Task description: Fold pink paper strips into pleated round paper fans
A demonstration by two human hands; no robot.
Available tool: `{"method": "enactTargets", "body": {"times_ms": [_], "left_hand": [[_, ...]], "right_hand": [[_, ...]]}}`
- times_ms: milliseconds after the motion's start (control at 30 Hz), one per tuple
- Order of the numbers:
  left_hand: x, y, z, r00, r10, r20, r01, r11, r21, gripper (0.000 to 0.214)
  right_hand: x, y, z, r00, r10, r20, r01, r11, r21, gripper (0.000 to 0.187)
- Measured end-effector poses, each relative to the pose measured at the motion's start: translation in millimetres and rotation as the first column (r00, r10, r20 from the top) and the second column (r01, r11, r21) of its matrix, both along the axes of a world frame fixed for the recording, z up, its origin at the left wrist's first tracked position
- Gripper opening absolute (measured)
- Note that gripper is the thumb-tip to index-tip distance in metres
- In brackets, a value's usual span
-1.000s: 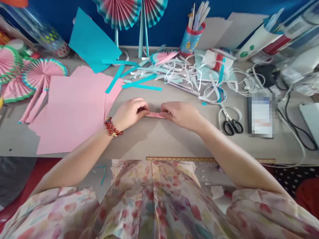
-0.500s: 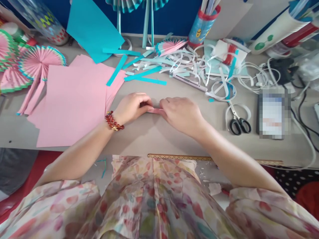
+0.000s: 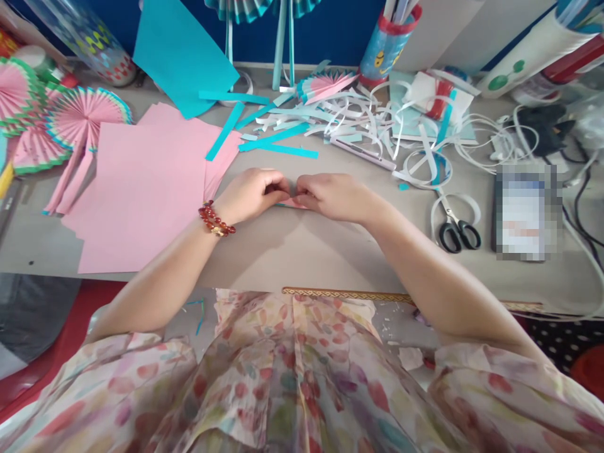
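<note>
Desk [image 3: 264, 261]: firm backing; even pressure against it should keep each crease sharp | Pink sheets [image 3: 146, 198]: outermost, at nine o'clock | Left hand [image 3: 255, 192], nine o'clock, and right hand [image 3: 337, 196], three o'clock: both pinched narrow | Pink strip [image 3: 289, 203]: dial centre, held between them, mostly hidden

Paper strip [image 3: 291, 203]: pink, narrow, trace of teal
Lie: lengthwise, 9 to 3 o'clock
Hold: pinched by left hand [image 3: 252, 194] and right hand [image 3: 335, 197], mostly hidden
</note>
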State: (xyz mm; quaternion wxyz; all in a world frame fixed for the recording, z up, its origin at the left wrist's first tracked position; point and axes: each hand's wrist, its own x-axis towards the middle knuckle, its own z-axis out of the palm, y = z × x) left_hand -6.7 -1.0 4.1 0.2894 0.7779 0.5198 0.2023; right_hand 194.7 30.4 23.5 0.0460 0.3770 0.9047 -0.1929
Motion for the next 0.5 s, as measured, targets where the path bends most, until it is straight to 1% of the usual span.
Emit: {"method": "enactTargets", "body": {"times_ms": [133, 233, 400, 500], "left_hand": [[0, 1, -2.5, 1.0, 0.019, 0.013, -0.018, 0.999, -0.032, 0.018], [0, 1, -3.8, 0.999, 0.041, 0.018, -0.04, 0.999, -0.037, 0.017], [-1, 3, -4.3, 0.999, 0.041, 0.028, -0.04, 0.999, -0.032, 0.016], [-3, 3, -1.3, 1.0, -0.019, 0.02, 0.019, 1.0, -0.001, 0.019]], "right_hand": [[-2, 8, 3.1, 1.0, 0.03, 0.008, -0.03, 0.997, -0.075, 0.028], [-2, 12, 3.8, 0.999, 0.036, 0.004, -0.036, 0.995, -0.096, 0.03], [-2, 12, 3.2, 1.0, 0.023, 0.005, -0.023, 0.996, -0.083, 0.03], [0, 8, 0.2, 1.0, 0.021, -0.012, -0.021, 0.998, -0.051, 0.03]]}}
